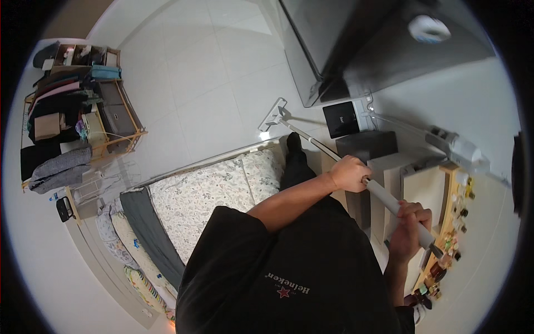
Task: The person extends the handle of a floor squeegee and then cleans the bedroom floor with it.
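Note:
A long-handled flat mop (313,141) runs slantwise across my front, held in both hands. Its white rectangular head (273,115) rests on the pale tiled floor (208,96), just beyond my dark-clad foot (293,142). My left hand (351,173) wraps the metal pole just below the thick light-grey grip sleeve (381,195). Higher up, near the top end, my right hand (411,227) is closed around that sleeve. The palm sides of both hands are hidden.
A bed (204,183) with a floral sheet lies left of me. Close to the mop stand a black box (340,120), a dark grey cabinet (313,62) and a stick vacuum (454,146). Small bottles (461,200) line a shelf at right. A clothes rack (119,112) stands far left.

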